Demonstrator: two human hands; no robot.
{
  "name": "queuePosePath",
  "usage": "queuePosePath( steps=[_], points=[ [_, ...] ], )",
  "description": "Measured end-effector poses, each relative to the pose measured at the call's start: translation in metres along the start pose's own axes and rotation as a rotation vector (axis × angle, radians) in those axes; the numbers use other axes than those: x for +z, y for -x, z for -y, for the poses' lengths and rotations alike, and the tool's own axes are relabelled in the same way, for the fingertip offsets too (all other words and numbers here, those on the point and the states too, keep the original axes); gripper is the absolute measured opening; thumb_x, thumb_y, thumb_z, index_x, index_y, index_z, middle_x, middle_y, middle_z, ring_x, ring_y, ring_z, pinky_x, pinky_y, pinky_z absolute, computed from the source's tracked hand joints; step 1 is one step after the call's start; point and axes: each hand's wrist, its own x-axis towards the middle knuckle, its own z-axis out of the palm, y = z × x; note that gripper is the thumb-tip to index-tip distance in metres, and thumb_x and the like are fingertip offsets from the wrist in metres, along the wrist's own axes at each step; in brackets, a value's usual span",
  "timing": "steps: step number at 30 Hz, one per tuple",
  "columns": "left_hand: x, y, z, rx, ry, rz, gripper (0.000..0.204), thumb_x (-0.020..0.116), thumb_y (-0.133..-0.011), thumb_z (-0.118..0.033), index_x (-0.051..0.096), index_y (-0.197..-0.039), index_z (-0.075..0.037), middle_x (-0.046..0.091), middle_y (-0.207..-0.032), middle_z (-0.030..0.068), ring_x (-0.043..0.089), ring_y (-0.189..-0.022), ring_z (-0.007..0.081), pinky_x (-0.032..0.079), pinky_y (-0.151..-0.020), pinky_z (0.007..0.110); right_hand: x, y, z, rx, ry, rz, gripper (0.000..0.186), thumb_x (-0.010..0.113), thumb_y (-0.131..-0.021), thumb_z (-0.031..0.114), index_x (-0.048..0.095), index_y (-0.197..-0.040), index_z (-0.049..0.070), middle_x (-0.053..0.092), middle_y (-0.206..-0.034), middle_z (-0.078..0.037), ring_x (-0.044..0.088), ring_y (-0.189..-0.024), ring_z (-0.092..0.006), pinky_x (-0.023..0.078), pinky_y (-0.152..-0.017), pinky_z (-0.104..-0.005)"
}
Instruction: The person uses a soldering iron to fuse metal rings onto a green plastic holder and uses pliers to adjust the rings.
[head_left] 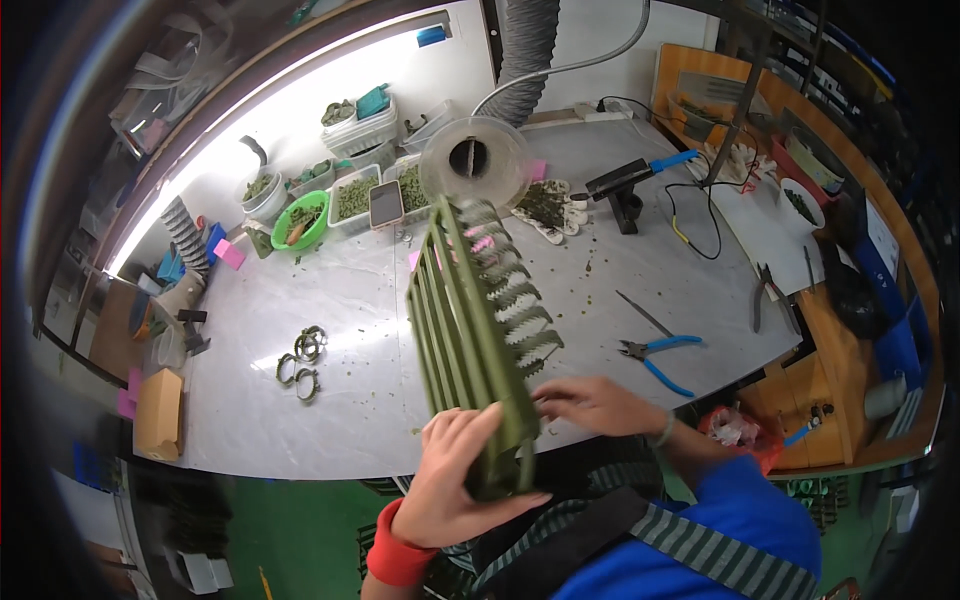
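Note:
My left hand (458, 475) is wrapped round the near end of a green slatted frame (455, 330), holding it tilted up above the table. Long parallel bars run along the frame's left side, and a row of toothed, fin-like strips (515, 295) sticks out on its right. My right hand (590, 405) is beside the frame's lower right edge, its slightly bent fingers pointing at it; whether the fingertips touch is unclear. Several small green rings (305, 360) lie on the table to the left. Blue-handled cutters (660, 350) and a thin metal rod (645, 313) lie to the right.
Along the back of the grey table (240, 400) are tubs of green bits (353, 198), a bright green bowl (300, 220), a phone (386, 203) and a clear round hood (475, 165). A glove (545, 210), a blue-handled tool on a stand (625, 190) and pliers (765, 295) are at right.

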Motion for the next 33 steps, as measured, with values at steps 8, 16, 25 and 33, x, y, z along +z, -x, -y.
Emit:
queuePosePath(
  steps=[8,16,25,33],
  points=[
    [0.05,-0.054,0.016,-0.121,-0.44,0.254,0.083,0.082,-0.078,-0.049,0.052,-0.14,-0.004,0.063,-0.106,0.0128,0.057,-0.097,0.0342,0.037,-0.096,0.043,-0.087,0.066,0.0,0.011,0.526,-0.514,0.018,0.065,-0.097,0.016,0.068,-0.109,0.002,0.071,-0.099,-0.013,0.068,-0.084,-0.0252,0.054,-0.075,-0.0352],
    [0.068,-0.078,0.034,-0.175,-0.567,0.299,0.083,0.081,-0.074,-0.05,0.054,-0.142,-0.01,0.064,-0.103,0.0126,0.059,-0.093,0.0367,0.036,-0.097,0.044,-0.088,0.062,0.01,0.12,0.285,-0.484,0.016,0.065,-0.097,0.013,0.069,-0.109,0.002,0.069,-0.094,-0.009,0.066,-0.08,-0.0189,0.052,-0.072,-0.0303],
    [-0.015,-0.014,-0.006,-0.261,-0.544,0.019,0.078,0.084,-0.075,-0.044,0.057,-0.136,-0.005,0.061,-0.1,0.0082,0.052,-0.093,0.03,0.035,-0.096,0.043,-0.063,-0.107,-0.001,-0.349,0.623,-0.481,0.013,0.064,-0.094,0.014,0.069,-0.095,0.002,0.068,-0.093,-0.016,0.065,-0.091,-0.0346,0.051,-0.082,-0.0427],
    [-0.059,0.058,-0.018,-0.459,-0.533,-0.069,0.088,0.091,-0.067,-0.043,0.057,-0.134,0.003,0.061,-0.107,0.0145,0.055,-0.103,0.0318,0.035,-0.102,0.044,-0.059,-0.355,0.0,0.108,1.193,0.068,0.054,0.076,-0.083,0.032,0.063,-0.124,-0.001,0.056,-0.132,-0.025,0.049,-0.129,-0.0417,0.04,-0.113,-0.0481]
  ],
)
